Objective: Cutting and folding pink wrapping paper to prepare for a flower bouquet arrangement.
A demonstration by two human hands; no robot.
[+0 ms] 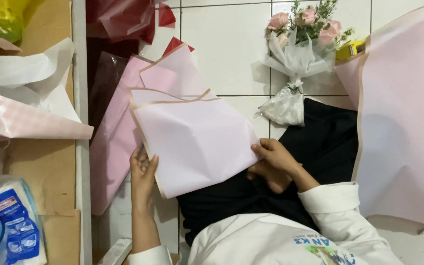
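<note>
L hand (142, 169) pinched the pink wrapping sheet (197, 140) at its lower-left edge, R hand (276, 157) gripped the right edge, sheet held over the lap w/ the bouquet (298, 44) well apart on the tiled floor (226, 44); thin paper probably could've creased or torn if tugged unevenly.

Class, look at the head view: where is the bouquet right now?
The bouquet lies on the white tiled floor at upper centre-right, beyond the right hand, between the pink sheet held in both hands and a larger pink sheet at the right edge.

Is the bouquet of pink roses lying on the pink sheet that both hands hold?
No, the bouquet lies apart on the white tiled floor.
</note>
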